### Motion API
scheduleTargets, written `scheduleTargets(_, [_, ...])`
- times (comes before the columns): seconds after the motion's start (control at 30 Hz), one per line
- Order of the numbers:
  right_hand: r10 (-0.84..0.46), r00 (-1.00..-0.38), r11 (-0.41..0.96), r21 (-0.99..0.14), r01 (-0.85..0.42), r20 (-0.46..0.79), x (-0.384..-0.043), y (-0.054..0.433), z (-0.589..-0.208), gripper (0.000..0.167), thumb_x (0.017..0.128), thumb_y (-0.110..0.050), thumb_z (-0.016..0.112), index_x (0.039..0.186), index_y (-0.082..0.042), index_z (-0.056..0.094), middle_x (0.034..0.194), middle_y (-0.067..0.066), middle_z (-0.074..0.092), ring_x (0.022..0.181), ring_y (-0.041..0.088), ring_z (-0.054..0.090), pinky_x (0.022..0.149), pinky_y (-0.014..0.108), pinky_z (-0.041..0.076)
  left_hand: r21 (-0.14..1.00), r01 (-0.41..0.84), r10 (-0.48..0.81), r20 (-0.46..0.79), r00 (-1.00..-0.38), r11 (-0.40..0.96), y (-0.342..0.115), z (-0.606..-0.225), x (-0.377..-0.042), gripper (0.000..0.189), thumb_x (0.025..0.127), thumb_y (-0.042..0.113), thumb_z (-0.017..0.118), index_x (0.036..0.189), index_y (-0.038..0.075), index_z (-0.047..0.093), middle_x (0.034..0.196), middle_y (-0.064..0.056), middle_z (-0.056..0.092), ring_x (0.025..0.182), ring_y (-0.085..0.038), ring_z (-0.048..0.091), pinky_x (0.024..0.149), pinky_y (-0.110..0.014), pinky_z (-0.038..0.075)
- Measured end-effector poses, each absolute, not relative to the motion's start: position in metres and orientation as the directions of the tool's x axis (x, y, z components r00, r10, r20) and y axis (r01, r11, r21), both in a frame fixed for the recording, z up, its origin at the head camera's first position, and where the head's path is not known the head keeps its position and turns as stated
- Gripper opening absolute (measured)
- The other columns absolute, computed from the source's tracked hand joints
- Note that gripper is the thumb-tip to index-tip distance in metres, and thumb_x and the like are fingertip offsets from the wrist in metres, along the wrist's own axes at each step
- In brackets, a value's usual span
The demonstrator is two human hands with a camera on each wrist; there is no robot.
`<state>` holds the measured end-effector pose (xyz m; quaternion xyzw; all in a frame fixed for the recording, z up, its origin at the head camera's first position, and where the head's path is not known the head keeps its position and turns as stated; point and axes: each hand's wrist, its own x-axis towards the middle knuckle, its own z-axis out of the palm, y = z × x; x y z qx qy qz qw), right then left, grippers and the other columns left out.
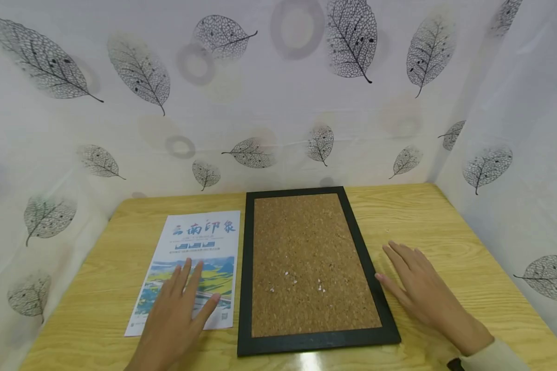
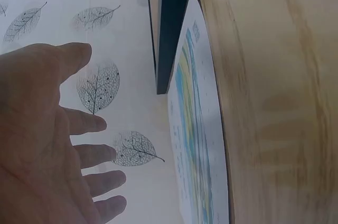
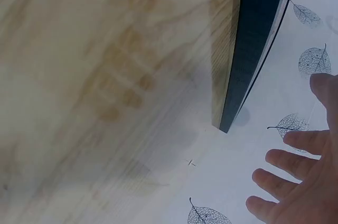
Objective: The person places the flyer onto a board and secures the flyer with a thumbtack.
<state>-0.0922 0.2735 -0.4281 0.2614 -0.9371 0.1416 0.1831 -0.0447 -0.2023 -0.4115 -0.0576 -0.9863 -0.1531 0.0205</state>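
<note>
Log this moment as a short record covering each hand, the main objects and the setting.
Left hand: raised over the printed sheet, fingers extended, holding nothing
Right hand: raised above the table, beside the cork board on its right, fingers extended, holding nothing
Sheet: lies left of the board, Chinese characters above a landscape picture, partly hidden by the left hand
Board: black frame, small white specks on the lower half
Table surface: yellowish wood grain
Backdrop: pale, printed with dark leaves

One black-framed cork board (image 1: pixel 313 237), one printed sheet (image 1: pixel 215 273), one wooden table (image 1: pixel 427 221)
</note>
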Motion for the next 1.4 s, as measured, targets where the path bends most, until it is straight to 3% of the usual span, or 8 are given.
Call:
scheduleTargets(0.5, [-0.437, -0.812, 0.824, -0.19, -0.533, 0.386, -0.118, 0.278, -0.427, 0.06, 0.099, -0.028, 0.067, 0.143, 0.01, 0.049, 0.143, 0.031, 0.049, 0.128, 0.049, 0.047, 0.101, 0.064, 0.037, 0.278, 0.126, 0.112, 0.066, -0.992, 0.952, -0.218, -0.409, -0.057, 0.08, 0.104, 0.055, 0.045, 0.156, -0.003, 0.03, 0.161, -0.031, 0.02, 0.144, -0.054, 0.024, 0.113, -0.067, 0.021])
scheduleTargets(0.83, [-0.391, -0.862, 0.848, -0.237, -0.474, 0.323, -0.133, 0.279, -0.429, 0.057, 0.101, -0.03, 0.063, 0.14, 0.009, 0.051, 0.138, 0.031, 0.052, 0.124, 0.051, 0.05, 0.101, 0.067, 0.036, 0.294, 0.075, 0.069, 0.03, -0.997, 0.953, -0.231, -0.409, -0.06, 0.08, 0.105, 0.059, 0.039, 0.156, -0.002, 0.03, 0.161, -0.032, 0.021, 0.144, -0.054, 0.024, 0.111, -0.07, 0.021])
scheduleTargets(1.4, [-0.301, -0.94, 0.872, -0.351, -0.34, 0.163, -0.152, 0.281, -0.429, 0.058, 0.108, -0.035, 0.051, 0.143, 0.01, 0.045, 0.138, 0.034, 0.048, 0.124, 0.054, 0.046, 0.101, 0.067, 0.037, 0.285, 0.013, 0.014, 0.0, -1.0, 0.959, -0.253, -0.413, -0.064, 0.08, 0.106, 0.056, 0.039, 0.152, -0.009, 0.033, 0.154, -0.039, 0.028, 0.136, -0.06, 0.03, 0.105, -0.074, 0.026])
